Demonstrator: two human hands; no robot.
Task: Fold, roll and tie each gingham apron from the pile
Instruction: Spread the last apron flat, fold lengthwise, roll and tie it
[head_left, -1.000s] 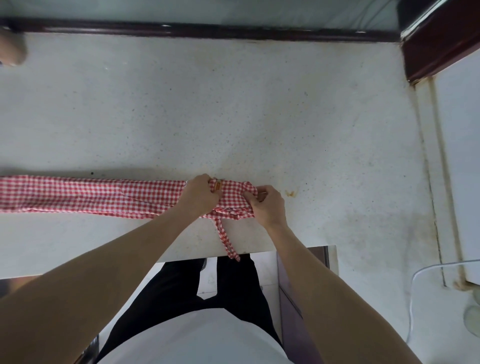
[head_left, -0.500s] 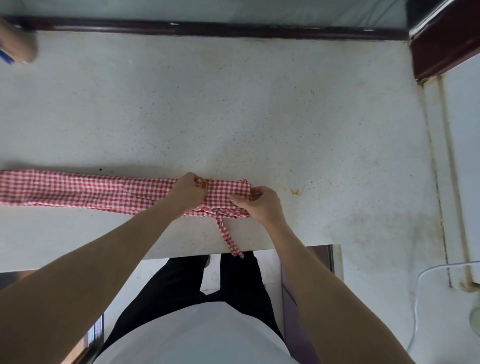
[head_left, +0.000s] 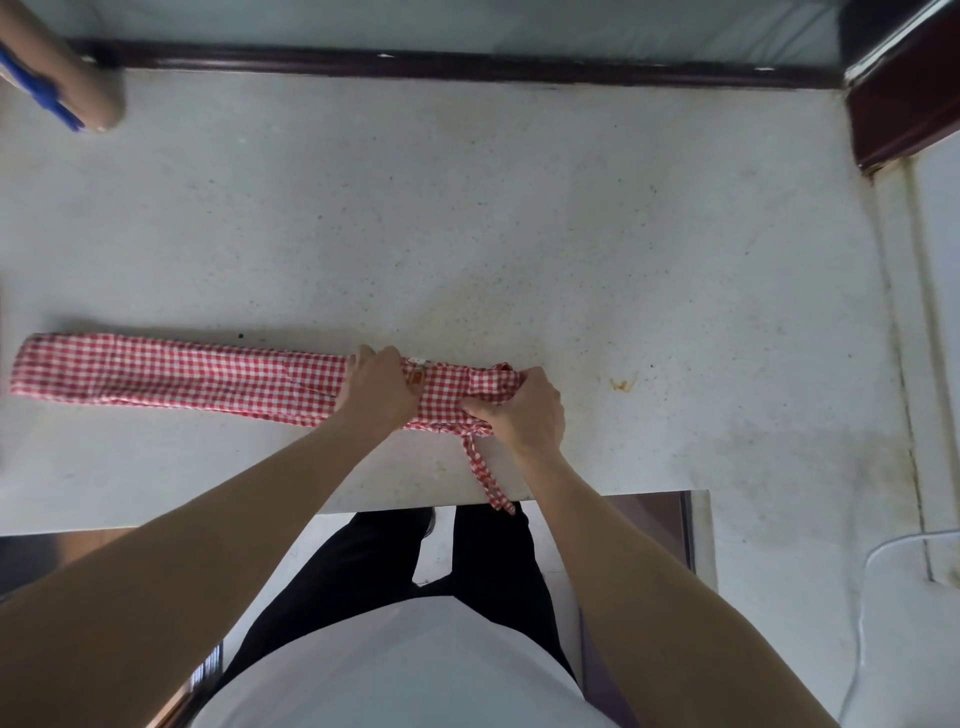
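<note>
Red-and-white gingham cotton apron (head_left: 182, 375), folded into one long narrow band, lies flat on your pale speckled stone counter (head_left: 467, 234), running parallel to the counter's near edge and just back from it. Its left end is squared off and smooth. Toward its right end the band bunches into a thicker, rumpled start of a roll, with a small orange label showing on top. Your left hand (head_left: 378, 387) curls over the band just left of that label, its grip holding the cloth down. Your right hand (head_left: 524, 410) has its grip pinching the bunched right end. A thin gingham tie strap (head_left: 485, 475) trails from under the roll toward you and hangs over the counter's near edge.
</note>
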